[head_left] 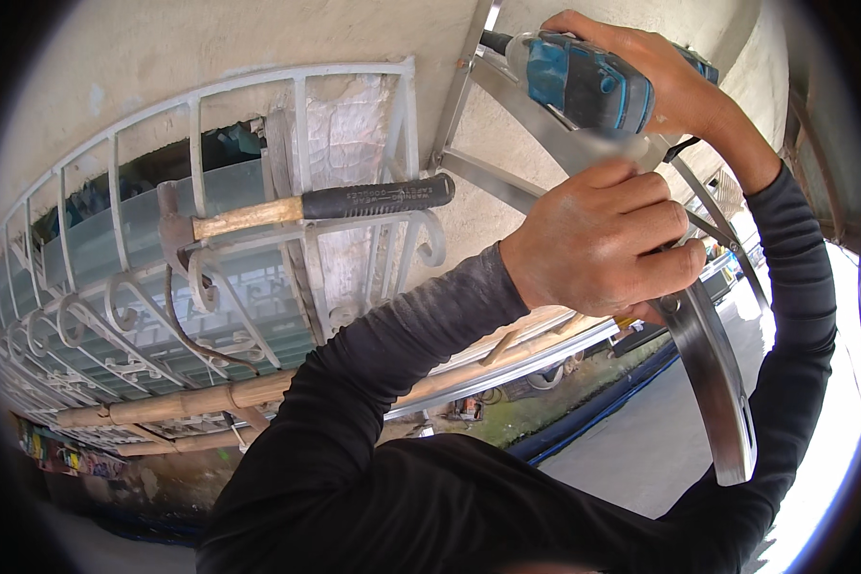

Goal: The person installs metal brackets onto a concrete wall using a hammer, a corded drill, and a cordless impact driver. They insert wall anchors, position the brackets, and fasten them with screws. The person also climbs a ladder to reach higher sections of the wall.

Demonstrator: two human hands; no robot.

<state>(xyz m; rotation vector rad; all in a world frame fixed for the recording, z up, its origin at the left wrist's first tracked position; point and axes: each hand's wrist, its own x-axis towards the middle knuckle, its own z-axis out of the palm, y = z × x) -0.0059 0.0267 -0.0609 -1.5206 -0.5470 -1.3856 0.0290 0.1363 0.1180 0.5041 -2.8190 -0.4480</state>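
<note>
High on the right, my right hand (pixel 655 72) is wrapped round a teal and black power drill (pixel 584 86). The drill's nose points left, close to an upright metal bar (pixel 456 100) by the wall; its tip is too unclear to tell whether it touches. Below the drill, my left hand (pixel 603 239) has its fingers curled round a shiny metal bar (pixel 713 383), whose lower end sticks out down to the right. The palm side is hidden. A pale blurred patch lies between my left knuckles and the drill.
A claw hammer (pixel 249 218) with a black grip rests on the white window grille (pixel 201 163) at left. Bamboo poles (pixel 191 402) run below the grille. Metal braces (pixel 497 182) stand against the plaster wall (pixel 354 33). Grey ground (pixel 631 440) lies far below.
</note>
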